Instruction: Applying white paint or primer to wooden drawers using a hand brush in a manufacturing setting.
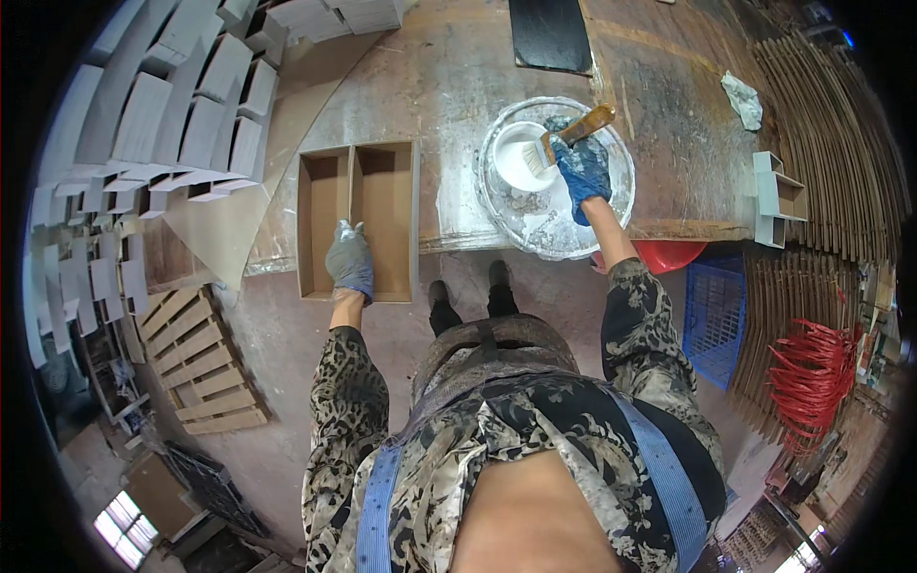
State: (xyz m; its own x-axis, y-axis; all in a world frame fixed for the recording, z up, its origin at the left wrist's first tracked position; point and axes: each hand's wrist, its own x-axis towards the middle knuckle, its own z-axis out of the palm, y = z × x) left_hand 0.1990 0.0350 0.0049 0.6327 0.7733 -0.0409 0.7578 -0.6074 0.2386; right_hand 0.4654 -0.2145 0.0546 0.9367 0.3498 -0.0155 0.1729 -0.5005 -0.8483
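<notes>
My left hand (pixel 351 262), in a grey paint-stained glove, is closed on the middle divider of a shallow brown box (pixel 387 201) with two long compartments. The box lies over the table's front edge. My right hand (pixel 583 177), in a blue glove smeared with white, grips a paintbrush (pixel 585 124) with a wooden handle. Its pale bristles dip toward a white pot (pixel 506 170) holding white paint. The pot stands in a round, paint-splashed basin (pixel 489 215) to the right of the box. How deep the bristles reach is hard to see.
Whitish boxes (pixel 202 132) are stacked at the left. A black flat board (pixel 550 36) lies at the back, and a crumpled cloth (pixel 742 101) at the right. A small white divided box (pixel 778 199) stands by the right edge. Below are a blue crate (pixel 714 320) and a wooden pallet (pixel 203 361).
</notes>
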